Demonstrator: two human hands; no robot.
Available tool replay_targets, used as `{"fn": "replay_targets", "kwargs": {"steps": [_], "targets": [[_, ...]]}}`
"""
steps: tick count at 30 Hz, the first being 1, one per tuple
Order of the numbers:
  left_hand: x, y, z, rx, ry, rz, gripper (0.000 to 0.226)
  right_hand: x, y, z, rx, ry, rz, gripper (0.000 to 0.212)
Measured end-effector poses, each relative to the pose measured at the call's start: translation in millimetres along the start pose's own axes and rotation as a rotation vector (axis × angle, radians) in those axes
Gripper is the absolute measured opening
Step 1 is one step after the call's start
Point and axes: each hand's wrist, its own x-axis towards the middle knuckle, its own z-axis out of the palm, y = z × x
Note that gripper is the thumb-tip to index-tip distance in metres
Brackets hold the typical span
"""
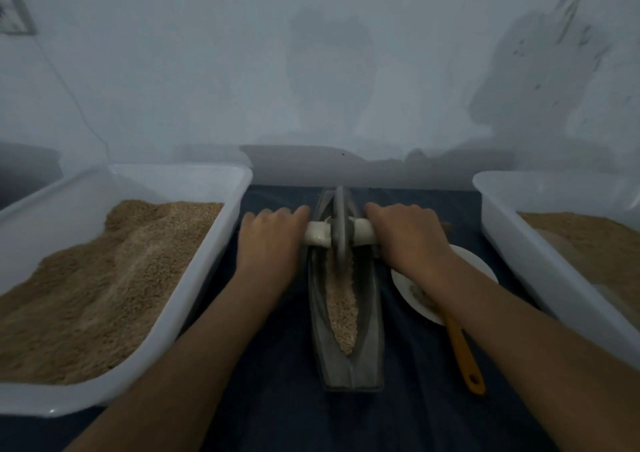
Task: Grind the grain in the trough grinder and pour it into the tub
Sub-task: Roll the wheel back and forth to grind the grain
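A dark boat-shaped trough grinder [367, 354] lies lengthwise on the dark cloth in front of me. Brown grain [343, 308] fills its groove. A grey grinding wheel [340, 224] stands in the far part of the trough on a pale axle handle [317, 235]. My left hand [268, 243] grips the axle's left end and my right hand [407, 238] grips its right end, fingers curled over it. A white tub [214, 243] heaped with grain stands at the left. Another white tub [509, 237] with grain stands at the right.
A white bowl [407, 287] with a little grain sits right of the trough, partly under my right forearm. An orange handle [464, 358] sticks out of it toward me. A pale wall rises close behind the cloth.
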Motion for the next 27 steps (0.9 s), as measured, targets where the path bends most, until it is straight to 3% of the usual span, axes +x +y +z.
{"fn": "replay_targets", "kwargs": {"steps": [3,7,10,15,19,24,27], "targets": [[-36.3,-6.6,-12.8,-0.045,-0.031,0.068,0.037,-19.1,0.8,-16.2,-0.053,-0.008,-0.133,0.032],[-72.0,-10.4,-21.8,-0.086,0.015,0.117,0.041,-57.4,-3.8,-24.6,-0.148,0.182,-0.263,0.048],[-61.8,-11.0,-14.9,-0.081,-0.017,0.109,0.036,-58.6,-3.6,-21.3,-0.125,0.155,-0.195,0.062],[-2.2,-3.2,8.0,-0.013,0.033,-0.025,0.028,-4.7,-5.3,-6.0,-0.055,-0.011,-0.01,0.024],[9.9,-3.9,20.0,-0.045,0.053,-0.084,0.019,12.1,-7.0,-5.2,-0.063,0.003,0.002,0.033],[-25.2,-7.0,1.5,-0.074,0.095,0.071,0.039,-22.9,-3.4,-8.5,-0.038,-0.003,-0.012,0.036],[-50.7,-9.9,-14.1,-0.094,0.099,0.142,0.039,-48.7,-2.6,-16.7,-0.092,0.04,-0.085,0.046]]}}
